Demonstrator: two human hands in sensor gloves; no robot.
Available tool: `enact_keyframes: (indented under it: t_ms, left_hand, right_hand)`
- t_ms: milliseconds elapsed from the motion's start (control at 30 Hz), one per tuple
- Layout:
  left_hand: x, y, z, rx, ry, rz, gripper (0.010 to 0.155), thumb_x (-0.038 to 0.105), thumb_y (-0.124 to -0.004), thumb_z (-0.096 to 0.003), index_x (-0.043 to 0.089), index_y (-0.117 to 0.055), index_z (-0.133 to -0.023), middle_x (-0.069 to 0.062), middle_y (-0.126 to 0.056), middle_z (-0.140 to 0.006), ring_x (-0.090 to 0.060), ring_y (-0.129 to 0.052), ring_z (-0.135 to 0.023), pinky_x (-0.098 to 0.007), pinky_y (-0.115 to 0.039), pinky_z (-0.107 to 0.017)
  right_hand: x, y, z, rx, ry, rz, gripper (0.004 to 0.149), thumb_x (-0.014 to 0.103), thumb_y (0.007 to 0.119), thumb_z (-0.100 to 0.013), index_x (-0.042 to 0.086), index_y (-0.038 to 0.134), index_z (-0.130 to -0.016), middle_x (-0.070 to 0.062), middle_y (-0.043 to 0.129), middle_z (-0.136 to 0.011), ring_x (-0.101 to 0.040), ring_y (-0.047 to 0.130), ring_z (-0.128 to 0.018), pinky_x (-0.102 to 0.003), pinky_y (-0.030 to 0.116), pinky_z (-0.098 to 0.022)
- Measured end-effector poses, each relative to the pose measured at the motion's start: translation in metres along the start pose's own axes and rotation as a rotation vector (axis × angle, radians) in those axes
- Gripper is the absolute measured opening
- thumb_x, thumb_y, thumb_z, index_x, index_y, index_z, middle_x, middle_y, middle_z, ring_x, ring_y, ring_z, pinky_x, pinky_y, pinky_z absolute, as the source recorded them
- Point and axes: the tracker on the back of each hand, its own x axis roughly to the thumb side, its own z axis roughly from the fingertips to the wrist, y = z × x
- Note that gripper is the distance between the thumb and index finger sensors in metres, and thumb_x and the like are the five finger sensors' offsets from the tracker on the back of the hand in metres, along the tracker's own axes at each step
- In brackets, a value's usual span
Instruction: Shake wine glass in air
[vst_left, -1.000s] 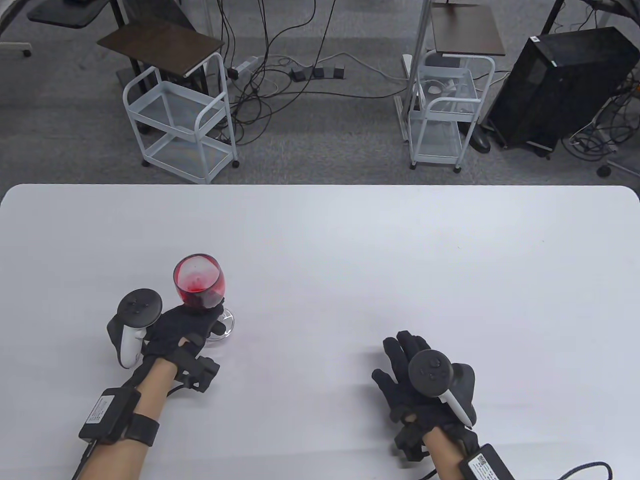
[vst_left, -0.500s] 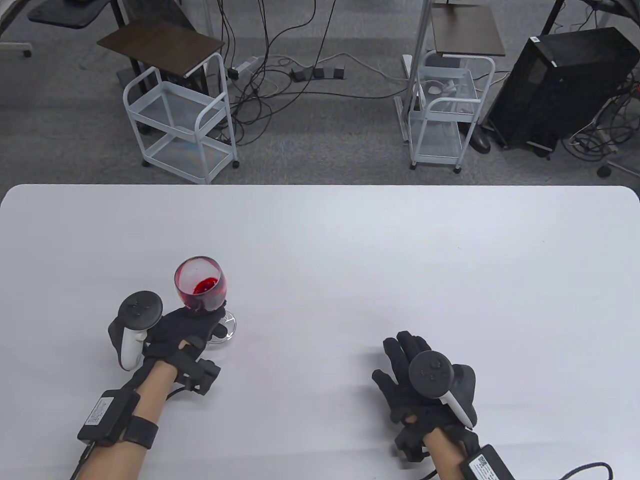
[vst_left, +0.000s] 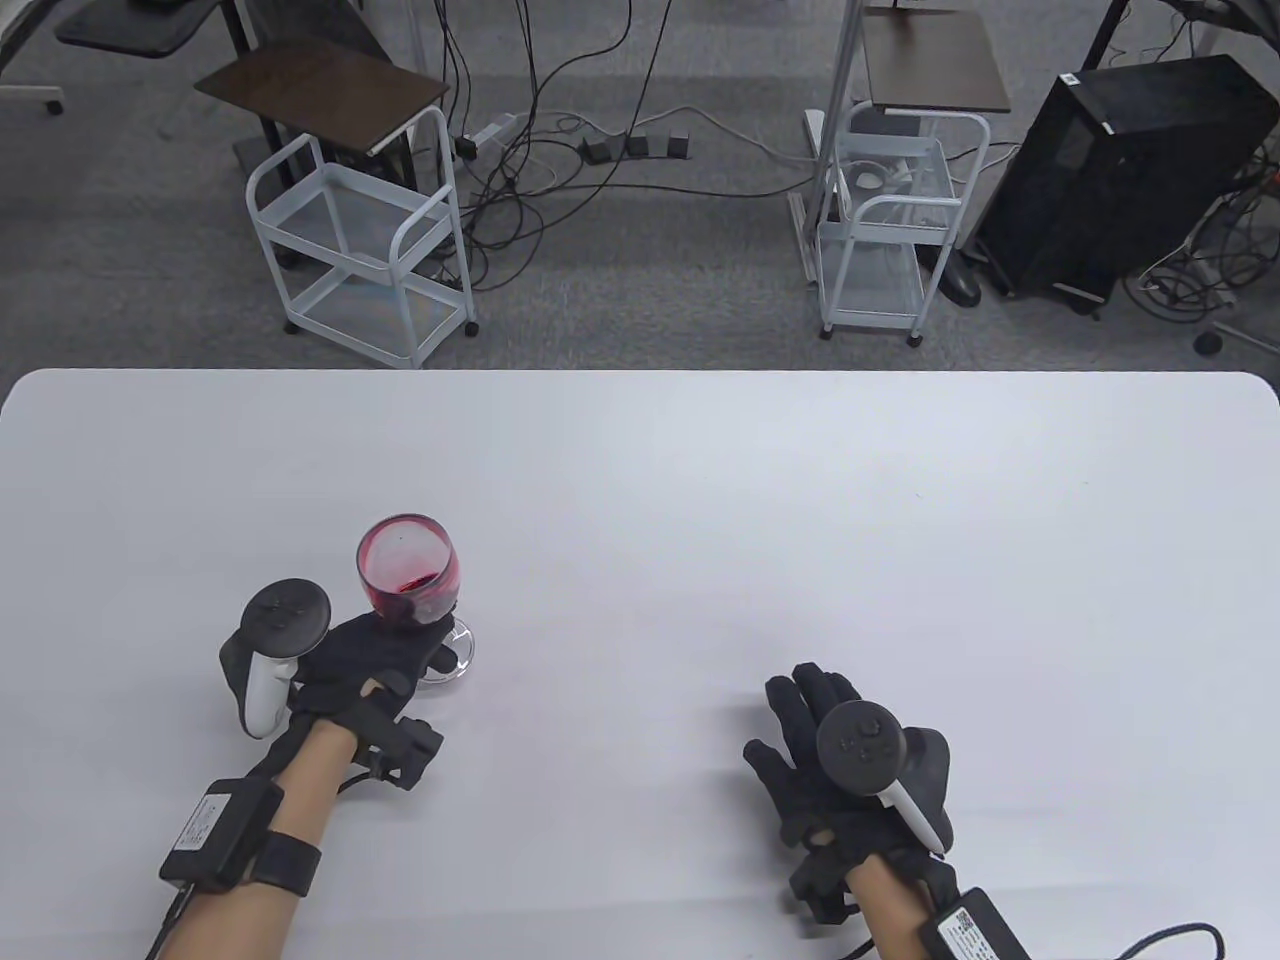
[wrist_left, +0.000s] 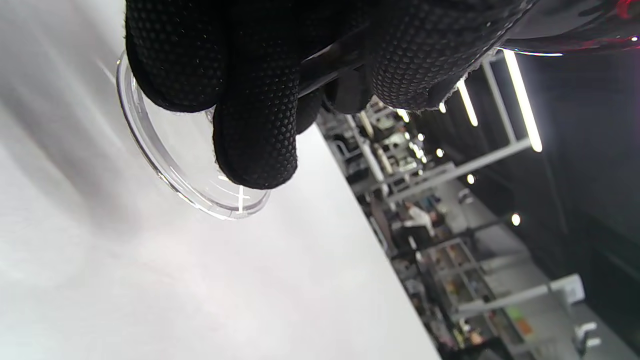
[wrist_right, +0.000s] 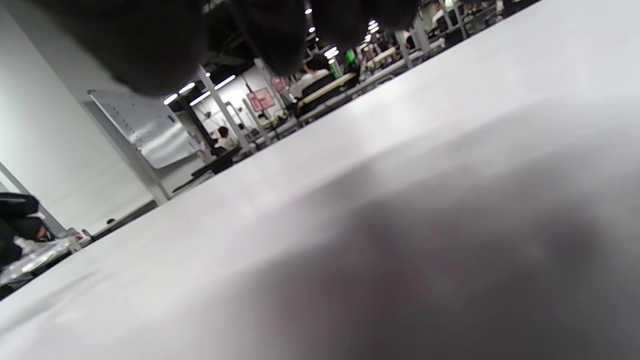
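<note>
White bench (vst_left: 700, 480): a broad surface with bare room ahead of and between both hands, its near-left part carrying the work. Left hand (vst_left: 365, 660): its grip is closed around the stem of the wine glass (vst_left: 410, 580), fingers (wrist_left: 255, 145) wrapped just above the clear foot (wrist_left: 165, 155). The glass stands near the bench's left side, well in from every edge, bowl holding red liquid; whether the foot rests on the bench or has just cleared it cannot be told. Right hand (vst_left: 850, 770): lies flat on the bench, fingers spread, grip released, well apart from the glass. Step judged in hand: the shake itself, low over the bench. The next move calls for a firm stem hold and small swirls, lest liquid slop over the rim.
</note>
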Motion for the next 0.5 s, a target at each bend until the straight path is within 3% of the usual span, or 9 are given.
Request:
enact_keyframes:
  t_ms: [267,500]
  left_hand:
    - [0.004,-0.005,0.0,-0.014,-0.008,-0.021,0.046,0.042,-0.092,-0.0488,0.022,-0.09,-0.091,-0.012,-0.097,-0.091,-0.021,-0.122,-0.055,-0.042,-0.096,-0.049]
    - [0.012,-0.041,0.002,-0.096,-0.041,0.017,0.046,0.042,-0.091,-0.049,0.023,-0.089,-0.091,-0.011,-0.097,-0.092,-0.02,-0.121,-0.056,-0.041,-0.096,-0.051]
  right_hand:
    - [0.0,0.0,0.0,-0.002,-0.002,-0.004,0.07,0.055,0.074,-0.042,0.026,0.054,-0.103,-0.005,0.04,-0.116,-0.037,0.034,-0.107,-0.063,0.035,-0.074]
    - [-0.001,0.001,-0.001,0.002,0.0,-0.001,0.07,0.055,0.074,-0.042,0.026,0.054,-0.103,-0.005,0.04,-0.116,-0.037,0.034,-0.107,-0.063,0.035,-0.074]
